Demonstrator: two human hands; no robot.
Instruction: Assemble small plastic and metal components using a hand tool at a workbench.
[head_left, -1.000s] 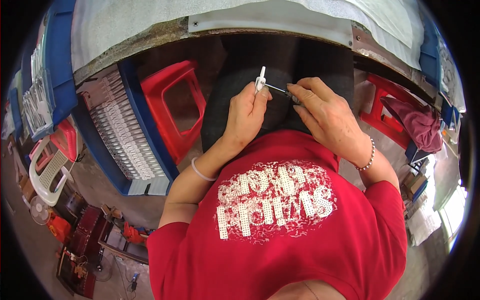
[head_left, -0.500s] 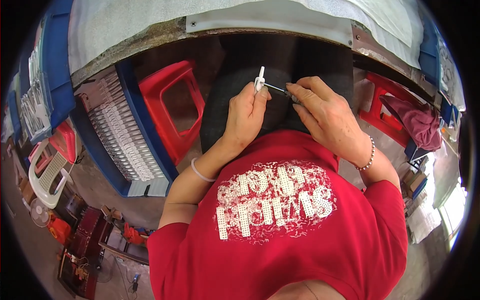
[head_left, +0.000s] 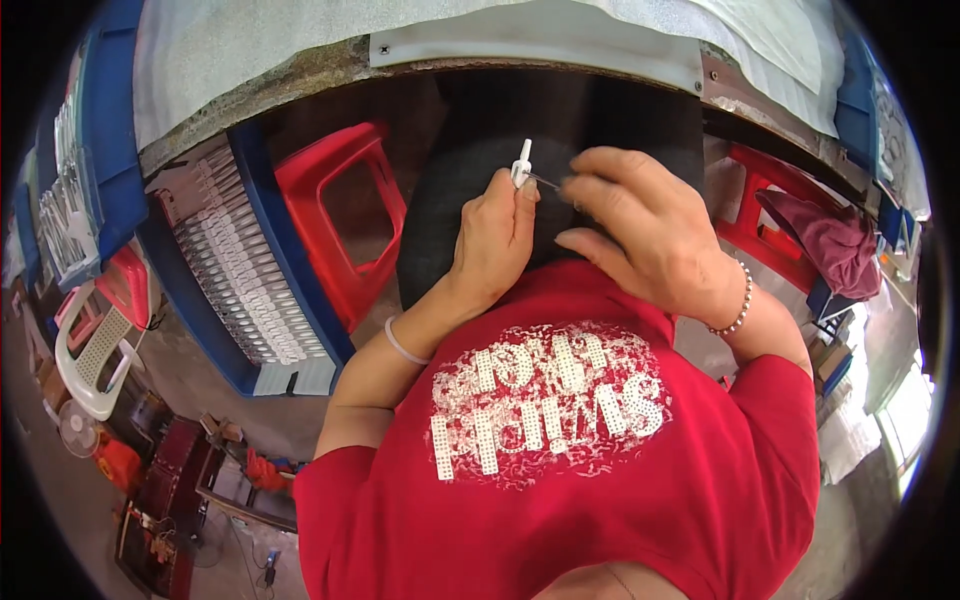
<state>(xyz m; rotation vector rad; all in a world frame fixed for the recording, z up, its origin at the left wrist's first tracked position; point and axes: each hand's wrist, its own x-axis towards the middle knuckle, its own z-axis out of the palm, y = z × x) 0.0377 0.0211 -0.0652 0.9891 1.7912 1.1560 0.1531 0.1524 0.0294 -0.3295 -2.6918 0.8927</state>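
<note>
1. Left hand [head_left: 497, 235]: closed on small white plastic part [head_left: 521, 163], held upright at 12 o'clock over dark lap.
2. Right hand [head_left: 640, 230]: pinching thin metal pin [head_left: 545, 181], tip touching part.
3. Blue crate [head_left: 245, 290] of white parts at 9 o'clock, beside red stool [head_left: 340, 215].

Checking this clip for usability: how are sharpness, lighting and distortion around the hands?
Head view: left hand, right hand and small white plastic part are sharp and evenly lit; heavy fisheye bends the table edge; bright overexposure at the right rim; black vignette in the corners.
</note>
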